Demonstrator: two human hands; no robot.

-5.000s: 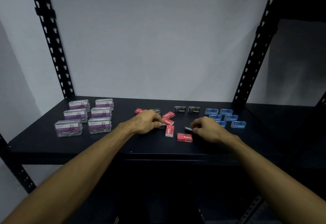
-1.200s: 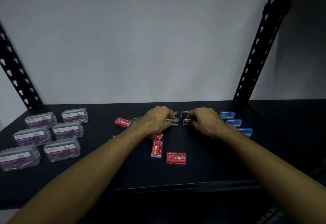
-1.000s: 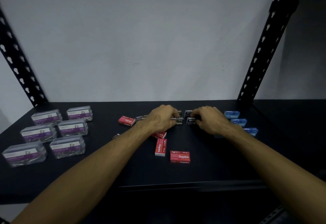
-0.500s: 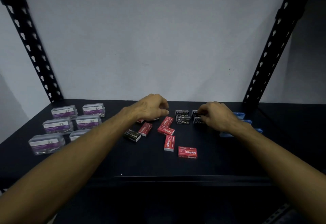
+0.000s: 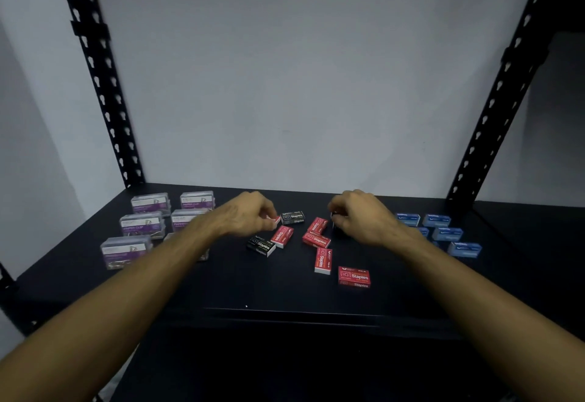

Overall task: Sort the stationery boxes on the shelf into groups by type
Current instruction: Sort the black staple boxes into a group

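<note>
Small staple boxes lie mid-shelf. Red staple boxes (image 5: 354, 276) are scattered at the centre, one more (image 5: 281, 236) further left. One black staple box (image 5: 292, 217) sits at the back and another (image 5: 261, 245) lies in front of my left hand. My left hand (image 5: 250, 215) pinches a small red box (image 5: 276, 219) by its end. My right hand (image 5: 357, 216) is curled over a black box (image 5: 333, 223), mostly hidden under the fingers. Clear paper-clip boxes (image 5: 141, 224) are grouped at the left, blue boxes (image 5: 447, 233) at the right.
The black shelf (image 5: 285, 294) has a front edge close to me. Perforated black uprights stand at the back left (image 5: 104, 85) and back right (image 5: 493, 110). A white wall closes the back. My forearms cross the front of the shelf.
My left hand has dropped from above the red boxes onto a red box beside the black one. My right hand stays at the black boxes, fingers curled tighter.
</note>
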